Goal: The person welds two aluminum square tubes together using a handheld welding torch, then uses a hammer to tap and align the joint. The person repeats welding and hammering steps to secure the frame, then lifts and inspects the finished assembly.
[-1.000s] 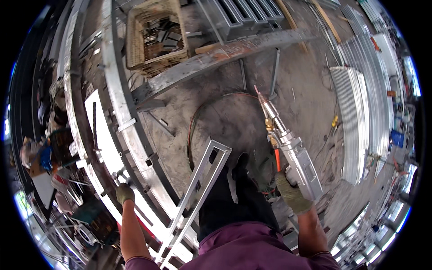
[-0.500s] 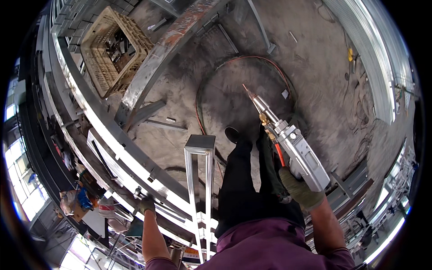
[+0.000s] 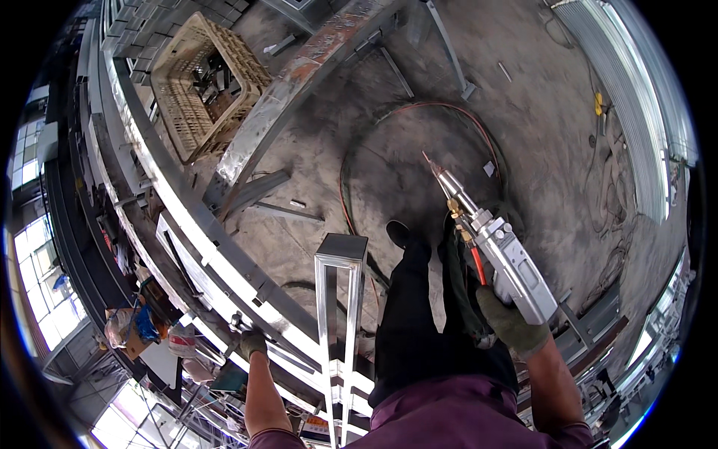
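My gloved right hand (image 3: 510, 323) is wrapped round the grip of a silver handheld welding gun (image 3: 514, 263). Its thin copper-coloured tip points away and up to the left, over the floor. Brass fittings and a red hose (image 3: 477, 263) run along its left side. Out to the left, my gloved left hand (image 3: 253, 343) rests by the long steel bench edge, its fingers curled. A small shiny metal piece (image 3: 237, 323) is right at its fingertips; what the palm holds is hidden. Between my hands stands a narrow rectangular steel-tube frame (image 3: 342, 247).
A beige plastic crate (image 3: 176, 123) of dark metal offcuts stands far left, beside a rusty steel beam (image 3: 299, 71). A red-and-dark cable (image 3: 441, 105) loops across the concrete floor (image 3: 396, 165). Corrugated metal (image 3: 636, 90) lines the right. A plastic-bagged bundle (image 3: 123, 327) lies left.
The whole view has shifted slightly, so the surroundings sit a little further right and lower. My right hand keeps the welding gun; my left hand stays by the bench edge.
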The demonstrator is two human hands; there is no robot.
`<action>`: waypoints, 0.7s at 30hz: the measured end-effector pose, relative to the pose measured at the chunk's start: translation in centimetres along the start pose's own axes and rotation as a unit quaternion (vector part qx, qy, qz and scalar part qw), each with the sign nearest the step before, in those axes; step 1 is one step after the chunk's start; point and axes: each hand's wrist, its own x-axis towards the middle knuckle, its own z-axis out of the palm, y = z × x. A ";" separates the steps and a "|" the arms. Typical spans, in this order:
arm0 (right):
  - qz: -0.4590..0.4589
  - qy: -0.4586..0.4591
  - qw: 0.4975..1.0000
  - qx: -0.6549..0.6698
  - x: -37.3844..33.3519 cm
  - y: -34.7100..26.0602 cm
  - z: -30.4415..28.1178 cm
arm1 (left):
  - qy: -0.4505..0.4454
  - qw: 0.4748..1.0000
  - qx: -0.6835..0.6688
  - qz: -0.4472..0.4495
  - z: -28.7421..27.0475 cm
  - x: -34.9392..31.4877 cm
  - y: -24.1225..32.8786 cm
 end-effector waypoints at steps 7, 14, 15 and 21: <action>-0.043 -0.030 0.998 -0.036 0.8 -0.8 -1.4 | 0.217 0.944 -0.236 0.071 5.8 7.8 -9.7; 0.060 -0.051 0.996 0.043 1.6 -2.1 -0.6 | 0.140 0.915 -0.358 0.121 6.2 5.8 -11.1; 0.068 -0.076 0.994 0.040 2.1 -2.7 -0.6 | 0.151 0.918 -0.347 0.119 7.0 5.6 -10.8; 0.069 -0.127 0.989 0.037 2.9 -3.8 0.4 | 0.188 0.936 -0.281 0.102 6.4 0.7 -7.1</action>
